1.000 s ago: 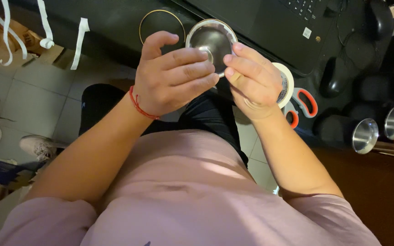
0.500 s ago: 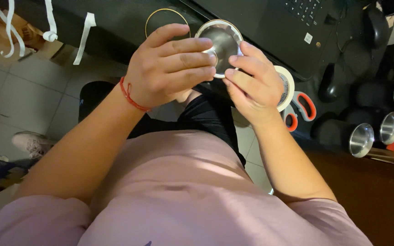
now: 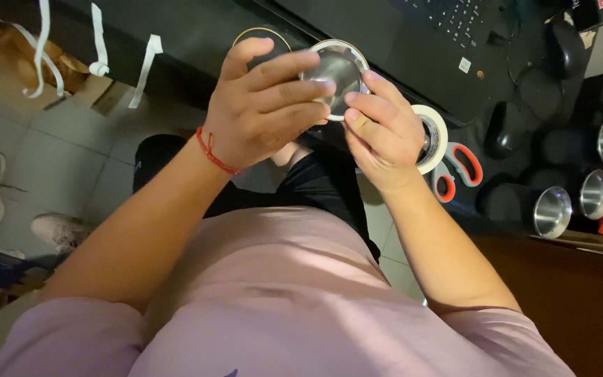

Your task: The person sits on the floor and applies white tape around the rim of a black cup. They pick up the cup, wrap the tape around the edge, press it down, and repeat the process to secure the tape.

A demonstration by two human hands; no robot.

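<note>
Both hands hold a small round steel tin [image 3: 340, 70] with a pale rim, its open mouth facing me, just above the desk edge. My left hand [image 3: 263, 105], with a red thread on the wrist, wraps its fingers over the tin's left side. Thumb and fingers of my right hand [image 3: 382, 129] pinch the tin's right rim. A roll of white tape [image 3: 433, 129] lies on the desk right behind my right hand.
A black laptop [image 3: 413, 42] sits on the dark desk. Orange-handled scissors [image 3: 458, 171] lie beside the tape. A thin gold ring [image 3: 259, 35] lies at the desk edge. Steel-lined black cups [image 3: 549, 209] stand at right. White tape strips [image 3: 144, 66] hang off the desk. Shoes on tiled floor at left.
Both hands and the tin have shifted slightly; the left fingers now reach further across the tin's mouth.
</note>
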